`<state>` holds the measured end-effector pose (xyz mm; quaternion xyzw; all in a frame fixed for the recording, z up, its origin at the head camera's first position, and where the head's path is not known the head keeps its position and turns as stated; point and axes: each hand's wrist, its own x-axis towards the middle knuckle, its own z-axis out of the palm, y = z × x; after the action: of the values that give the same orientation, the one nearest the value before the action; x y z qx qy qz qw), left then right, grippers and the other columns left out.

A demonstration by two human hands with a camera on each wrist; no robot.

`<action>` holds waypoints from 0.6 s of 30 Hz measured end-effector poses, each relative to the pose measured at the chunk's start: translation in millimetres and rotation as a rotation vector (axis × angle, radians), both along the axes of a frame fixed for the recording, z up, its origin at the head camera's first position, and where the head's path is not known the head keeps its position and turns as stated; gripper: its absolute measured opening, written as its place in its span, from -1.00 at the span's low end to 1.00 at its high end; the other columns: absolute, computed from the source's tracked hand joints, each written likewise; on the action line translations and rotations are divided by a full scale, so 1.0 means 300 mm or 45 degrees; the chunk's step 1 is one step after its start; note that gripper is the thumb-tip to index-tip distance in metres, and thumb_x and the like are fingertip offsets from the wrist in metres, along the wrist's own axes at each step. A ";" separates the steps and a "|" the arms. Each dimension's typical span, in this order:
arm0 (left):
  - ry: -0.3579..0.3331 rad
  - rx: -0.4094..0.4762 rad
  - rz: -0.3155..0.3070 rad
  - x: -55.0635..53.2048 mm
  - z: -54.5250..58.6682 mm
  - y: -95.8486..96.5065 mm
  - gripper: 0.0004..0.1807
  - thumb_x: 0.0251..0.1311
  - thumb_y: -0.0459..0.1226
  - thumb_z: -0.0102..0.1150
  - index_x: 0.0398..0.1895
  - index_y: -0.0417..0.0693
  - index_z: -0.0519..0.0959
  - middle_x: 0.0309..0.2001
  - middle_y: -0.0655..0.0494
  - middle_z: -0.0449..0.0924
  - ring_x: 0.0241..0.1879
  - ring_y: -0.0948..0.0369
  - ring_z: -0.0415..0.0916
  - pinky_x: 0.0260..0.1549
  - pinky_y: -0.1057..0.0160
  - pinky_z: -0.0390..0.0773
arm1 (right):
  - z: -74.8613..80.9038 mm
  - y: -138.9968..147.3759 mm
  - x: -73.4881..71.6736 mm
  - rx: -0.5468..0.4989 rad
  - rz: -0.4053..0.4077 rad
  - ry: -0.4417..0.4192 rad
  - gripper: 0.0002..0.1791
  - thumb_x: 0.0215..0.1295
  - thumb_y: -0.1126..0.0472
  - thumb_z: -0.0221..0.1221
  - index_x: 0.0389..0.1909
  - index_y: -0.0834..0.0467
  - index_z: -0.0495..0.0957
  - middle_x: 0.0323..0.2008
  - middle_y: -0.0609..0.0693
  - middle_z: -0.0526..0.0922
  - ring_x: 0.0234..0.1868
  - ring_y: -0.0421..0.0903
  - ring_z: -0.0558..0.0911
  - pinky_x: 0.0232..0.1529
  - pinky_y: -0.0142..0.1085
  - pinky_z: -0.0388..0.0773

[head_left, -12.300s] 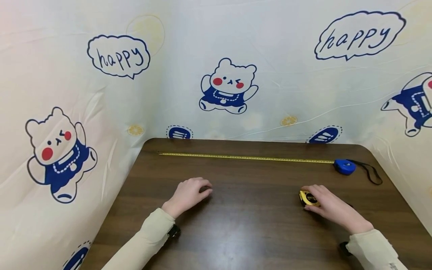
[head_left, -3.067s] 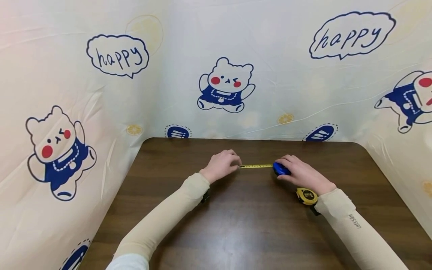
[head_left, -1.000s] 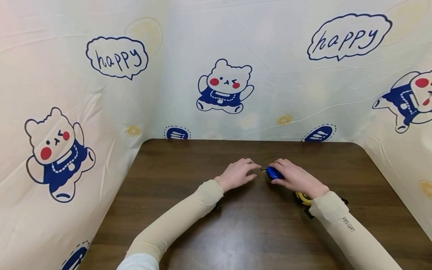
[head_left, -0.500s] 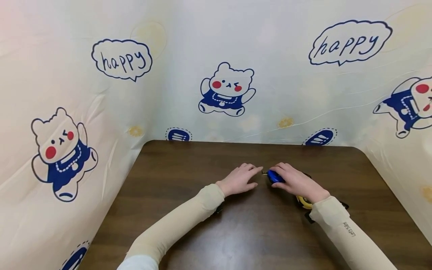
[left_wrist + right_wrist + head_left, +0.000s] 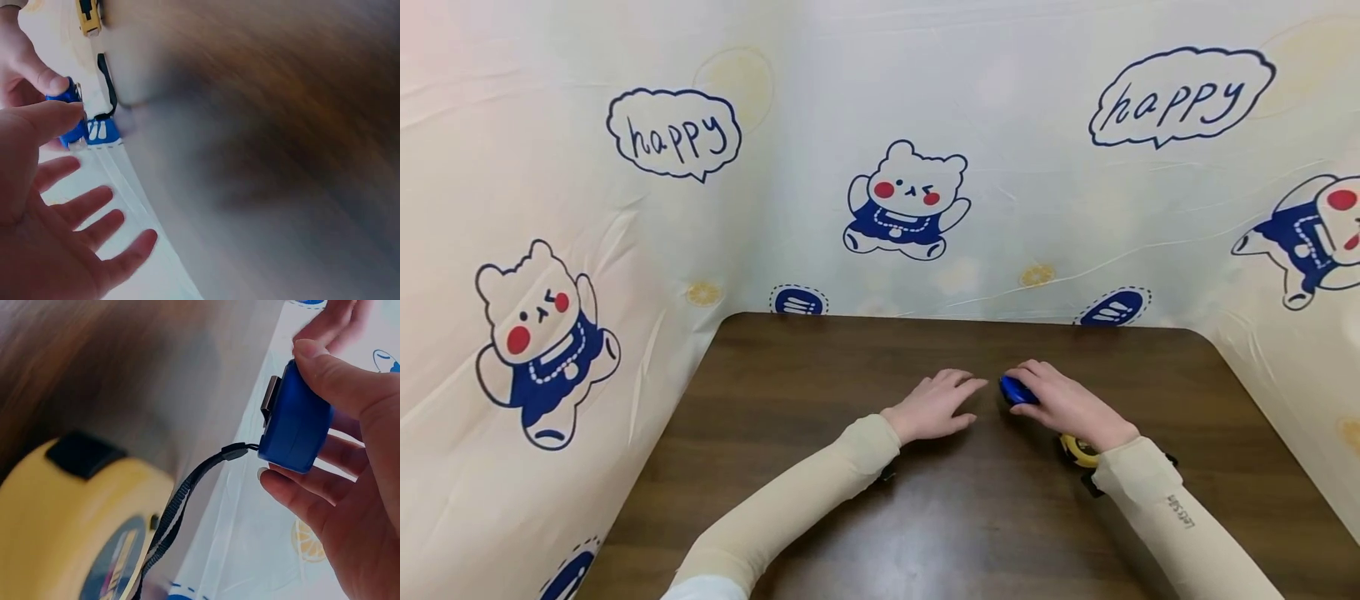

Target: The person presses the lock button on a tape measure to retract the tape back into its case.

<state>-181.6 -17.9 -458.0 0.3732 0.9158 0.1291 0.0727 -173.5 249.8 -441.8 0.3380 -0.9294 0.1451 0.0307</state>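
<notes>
My right hand (image 5: pixel 1067 404) grips a blue tape measure (image 5: pixel 1019 390) between thumb and fingers, close over the back half of the table. The right wrist view shows the blue case (image 5: pixel 297 422) held by its sides, a black wrist strap (image 5: pixel 178 500) trailing from it. No yellow blade shows outside the case. Just left of it, my left hand (image 5: pixel 934 406) has its fingers spread and holds nothing; in the left wrist view its thumb overlaps the blue case (image 5: pixel 74 132). A yellow tape measure (image 5: pixel 1078 452) lies under my right wrist, partly hidden.
The dark wooden table (image 5: pixel 820 358) has rounded back corners. A pale cloth (image 5: pixel 805 200) printed with bears and speech bubbles hangs behind it and at both sides. In the right wrist view, the yellow tape measure (image 5: pixel 125 487) looms large nearby.
Earlier the blue tape's blade lay stretched along the back while my right hand held the yellow tape. The blade has since drawn into the case, and my left hand has let its end go.
</notes>
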 end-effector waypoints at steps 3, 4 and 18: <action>0.011 -0.036 0.023 -0.001 -0.006 -0.023 -0.40 0.55 0.00 0.09 0.57 0.17 0.33 0.50 0.00 0.32 0.51 0.05 0.22 0.36 -0.13 0.38 | -0.004 0.020 0.002 0.013 -0.032 -0.026 -0.40 0.35 0.10 0.40 0.32 0.27 0.50 0.16 0.14 0.57 0.14 0.08 0.57 0.16 0.07 0.59; 0.007 -0.044 0.029 -0.002 -0.008 -0.031 -0.42 0.55 0.00 0.09 0.56 0.16 0.35 0.49 0.00 0.34 0.50 0.04 0.23 0.35 -0.13 0.38 | -0.005 0.029 0.003 0.017 -0.036 -0.033 -0.40 0.36 0.10 0.40 0.32 0.26 0.50 0.16 0.14 0.57 0.14 0.08 0.57 0.15 0.07 0.59; 0.050 -0.037 0.140 -0.001 -0.005 -0.204 -0.62 0.54 -0.05 0.13 0.30 0.06 0.61 0.16 0.03 0.62 0.12 0.05 0.56 0.06 -0.03 0.60 | -0.006 0.223 -0.008 0.039 -0.145 -0.052 -0.43 0.34 0.20 0.40 0.27 0.36 0.50 0.10 0.28 0.58 0.09 0.23 0.58 0.09 0.19 0.57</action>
<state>-182.1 -79.1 -459.4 0.3236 0.9380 0.1124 0.0529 -176.0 316.7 -443.6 0.2820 -0.9496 0.1358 0.0149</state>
